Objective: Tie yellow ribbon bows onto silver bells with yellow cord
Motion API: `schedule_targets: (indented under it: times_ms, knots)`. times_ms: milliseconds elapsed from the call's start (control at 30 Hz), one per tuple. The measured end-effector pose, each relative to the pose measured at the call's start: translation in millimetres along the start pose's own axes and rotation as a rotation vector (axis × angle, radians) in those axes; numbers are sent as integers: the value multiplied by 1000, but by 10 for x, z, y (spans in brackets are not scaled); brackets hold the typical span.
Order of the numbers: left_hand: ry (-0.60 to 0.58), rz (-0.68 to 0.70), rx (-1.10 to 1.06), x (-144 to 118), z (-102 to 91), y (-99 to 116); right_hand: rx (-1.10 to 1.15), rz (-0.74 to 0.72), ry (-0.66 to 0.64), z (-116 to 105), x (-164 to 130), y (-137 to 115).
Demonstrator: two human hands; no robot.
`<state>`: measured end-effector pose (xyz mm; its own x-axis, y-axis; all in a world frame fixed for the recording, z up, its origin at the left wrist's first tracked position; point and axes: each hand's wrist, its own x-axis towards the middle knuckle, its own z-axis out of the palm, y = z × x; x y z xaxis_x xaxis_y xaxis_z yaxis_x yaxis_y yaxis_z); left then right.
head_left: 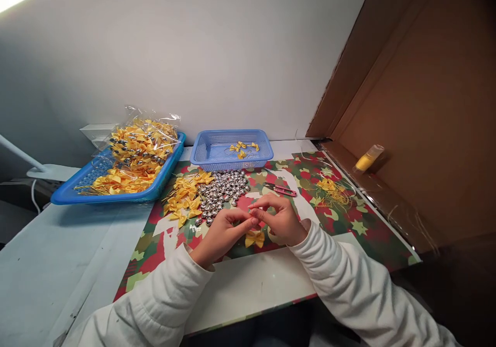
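My left hand (228,231) and my right hand (279,219) meet over the front of the patterned mat, thumbs and forefingers pinched together at the tips. Whatever is between those fingertips is too small to make out. Just below them is a yellow ribbon bow (254,239); I cannot tell whether it hangs from the fingers or lies on the mat. Beyond my left hand lies a heap of small silver bells (222,189), with a pile of yellow bows (184,197) along its left side. Pink-handled thread snips (284,190) rest beyond my right hand.
A blue tray (64,196) at the left holds many bows and a clear plastic bag (143,140) of bows with bells. Behind the bells stands a small blue basket (209,153) with several bows. Yellow thread scraps (333,192) and a yellow-filled tube (369,158) are at the right.
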<state>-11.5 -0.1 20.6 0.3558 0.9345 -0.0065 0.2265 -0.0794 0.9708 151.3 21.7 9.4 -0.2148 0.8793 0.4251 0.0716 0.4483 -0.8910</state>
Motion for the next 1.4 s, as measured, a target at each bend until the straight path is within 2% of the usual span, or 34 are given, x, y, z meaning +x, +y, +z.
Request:
schedule_targets:
  times_ms: [133, 233, 333, 467, 767, 1167, 1400]
  knots:
    - [27, -95, -237, 20, 28, -29, 87, 121, -63, 12, 22, 28]
    - [128, -106, -354, 39, 17, -97, 128, 211, -134, 10, 24, 37]
    - [194, -103, -348, 51, 3, -145, 156, 304, -220, 12, 13, 43]
    - [252, -107, -290, 51, 13, -135, 199, 381, -257, 16, -2, 49]
    - [268, -126, -203, 43, 14, -100, -20, 153, -379, -25, 8, 38]
    - [191, -120, -97, 59, -15, -76, -210, 6, -141, 25, -20, 111]
    - [248, -169, -106, 66, 13, -55, -373, -73, -120, 49, -42, 127]
